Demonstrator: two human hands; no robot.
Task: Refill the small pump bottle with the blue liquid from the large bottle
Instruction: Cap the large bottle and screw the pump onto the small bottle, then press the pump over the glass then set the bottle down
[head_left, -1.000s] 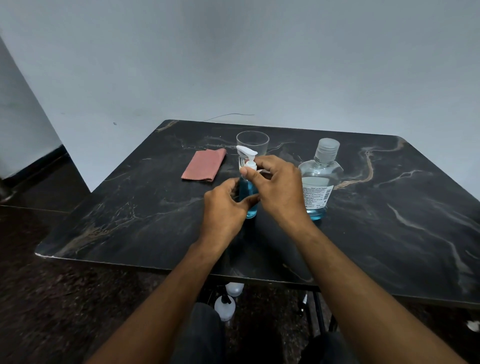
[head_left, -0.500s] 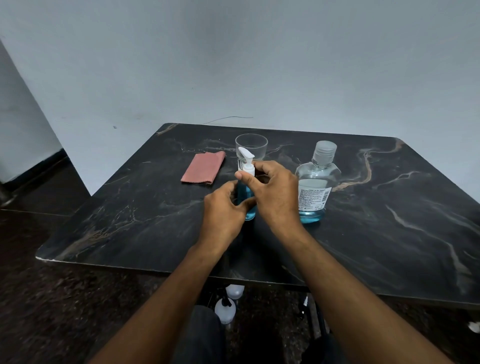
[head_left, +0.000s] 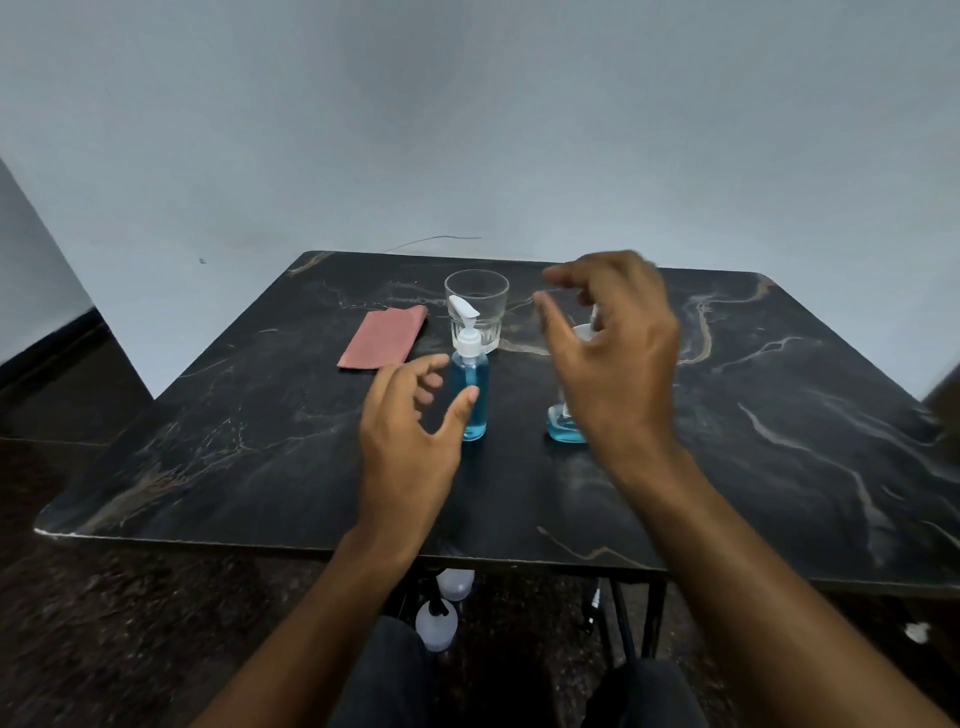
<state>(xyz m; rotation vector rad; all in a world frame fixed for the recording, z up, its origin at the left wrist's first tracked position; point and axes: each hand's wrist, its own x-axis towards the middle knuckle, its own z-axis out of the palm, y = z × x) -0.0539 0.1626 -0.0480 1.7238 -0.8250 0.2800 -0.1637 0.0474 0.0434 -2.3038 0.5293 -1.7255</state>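
Both hands have let go of the small pump bottle (head_left: 469, 387) since half a second ago: I see the left hand (head_left: 410, 431) drawn back just beside it with fingers spread and empty, thumb tip close to the glass but whether it touches I cannot tell, and the right hand (head_left: 613, 358) lifted and swung over to the right, fingers loosely apart, gripping nothing

The right hand now hides most of the large bottle (head_left: 563, 428). Only its blue-filled base shows below the palm, plus a sliver of clear shoulder and cap between the fingers. Its label is fully covered, so I can read no writing, and nothing else on the table carries legible text. The right hand is also motion-blurred, so its fingertips are hard to make out

The pump bottle stands upright about mid-table, its white pump head on, blue liquid filling most of the body. Right behind it, toward the far edge, stands an empty drinking glass (head_left: 477, 306), partly overlapped by the pump nozzle. A folded pink cloth (head_left: 383, 338) lies flat to the left of the glass, near the far left corner

The dark marble-pattern table (head_left: 779, 467) is bare along its whole near edge and across its right half, with free surface left of the pump bottle too. Its right edge runs out of view. Under the near edge I can make out two pale bottles (head_left: 441, 618) on the floor, dim and partly blocked by the person's knees
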